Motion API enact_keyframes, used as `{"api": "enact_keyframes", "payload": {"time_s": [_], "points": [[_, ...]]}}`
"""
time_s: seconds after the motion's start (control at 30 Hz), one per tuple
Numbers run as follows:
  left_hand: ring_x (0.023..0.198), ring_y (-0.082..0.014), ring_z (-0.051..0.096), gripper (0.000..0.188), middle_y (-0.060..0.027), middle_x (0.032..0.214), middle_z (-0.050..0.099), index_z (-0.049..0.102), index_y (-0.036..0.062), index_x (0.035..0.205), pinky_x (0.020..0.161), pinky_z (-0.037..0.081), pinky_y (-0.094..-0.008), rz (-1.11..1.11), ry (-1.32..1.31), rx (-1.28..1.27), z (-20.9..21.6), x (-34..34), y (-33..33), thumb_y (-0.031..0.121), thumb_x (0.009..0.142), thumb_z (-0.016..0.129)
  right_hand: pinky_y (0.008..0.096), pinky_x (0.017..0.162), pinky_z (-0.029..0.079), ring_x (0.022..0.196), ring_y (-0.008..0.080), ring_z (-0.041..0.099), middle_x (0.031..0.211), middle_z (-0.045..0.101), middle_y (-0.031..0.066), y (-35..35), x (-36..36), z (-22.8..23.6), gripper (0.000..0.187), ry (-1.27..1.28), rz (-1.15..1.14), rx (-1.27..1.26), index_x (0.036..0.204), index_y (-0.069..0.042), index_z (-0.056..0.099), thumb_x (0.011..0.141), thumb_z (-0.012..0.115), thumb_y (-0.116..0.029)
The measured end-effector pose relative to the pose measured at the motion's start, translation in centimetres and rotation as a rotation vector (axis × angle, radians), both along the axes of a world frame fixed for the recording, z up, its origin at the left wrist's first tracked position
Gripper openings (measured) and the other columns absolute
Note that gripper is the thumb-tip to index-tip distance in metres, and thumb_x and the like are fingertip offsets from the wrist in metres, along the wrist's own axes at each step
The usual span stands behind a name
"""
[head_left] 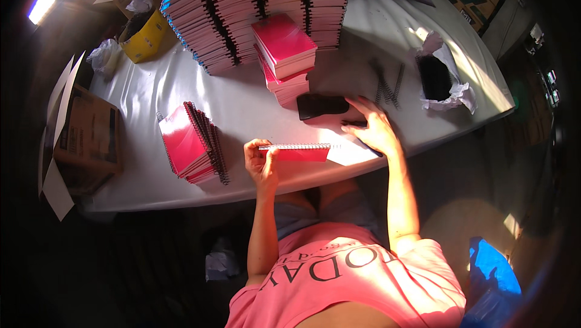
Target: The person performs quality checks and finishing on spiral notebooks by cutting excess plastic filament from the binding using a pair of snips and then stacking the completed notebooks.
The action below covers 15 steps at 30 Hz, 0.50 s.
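My left hand (262, 161) is closed on the left end of a pink-red spiral notebook (296, 155), thumb in front. The notebook is held above the table's near edge, its wire coil running along the top and sticking out past the right end. My right hand (376, 128) lies to the right, thumb and fingers spread apart, over a small dark object (357, 123) whose kind I cannot make out. A dark flat oblong thing (324, 106) lies just beyond its fingertips.
A fanned pile of red spiral notebooks (184, 140) lies left. Beyond stand a stack of red-covered blocks (284, 46) and tall notebook stacks (275, 1). Loose coils (389, 89) and a paper-lined container (436, 78) are right; an open cardboard box (91, 137) and yellow box (144, 37) left.
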<state>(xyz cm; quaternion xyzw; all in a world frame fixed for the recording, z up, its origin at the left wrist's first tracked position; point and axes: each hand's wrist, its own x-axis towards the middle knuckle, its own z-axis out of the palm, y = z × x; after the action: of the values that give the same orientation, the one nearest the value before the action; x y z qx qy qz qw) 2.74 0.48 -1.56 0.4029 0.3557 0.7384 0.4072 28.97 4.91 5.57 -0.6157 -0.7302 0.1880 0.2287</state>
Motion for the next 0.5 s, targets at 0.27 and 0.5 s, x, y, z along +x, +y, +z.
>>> {"api": "enact_keyframes", "payload": {"time_s": [0.27, 0.5], "points": [[0.073, -0.0093, 0.06, 0.088, -0.0055, 0.09, 0.066, 0.027, 0.0113, 0.145, 0.069, 0.046, -0.0205, 0.227, 0.082, -0.093, 4.6, 2.6, -1.0, -0.008, 0.073, 0.074, 0.0443, 0.099, 0.034, 0.109, 0.0341, 0.047, 0.119, 0.05, 0.0163, -7.4, 0.3, -3.4, 0.043, -0.127, -0.037, 0.299, 0.133, -0.014, 0.048, 0.09, 0.054, -0.015], [0.083, -0.0135, 0.063, 0.101, -0.0069, 0.09, 0.067, 0.009, 0.0103, 0.148, 0.068, 0.045, -0.0225, 0.305, 0.154, -0.003, 6.0, 4.4, -1.4, -0.005, 0.073, 0.075, 0.0405, 0.099, 0.028, 0.111, 0.0272, 0.046, 0.113, 0.052, 0.0097, -9.9, -8.3, 5.2, 0.031, 0.153, 0.168, 0.342, 0.116, -0.023, 0.066, 0.085, 0.064, -0.026]]}}
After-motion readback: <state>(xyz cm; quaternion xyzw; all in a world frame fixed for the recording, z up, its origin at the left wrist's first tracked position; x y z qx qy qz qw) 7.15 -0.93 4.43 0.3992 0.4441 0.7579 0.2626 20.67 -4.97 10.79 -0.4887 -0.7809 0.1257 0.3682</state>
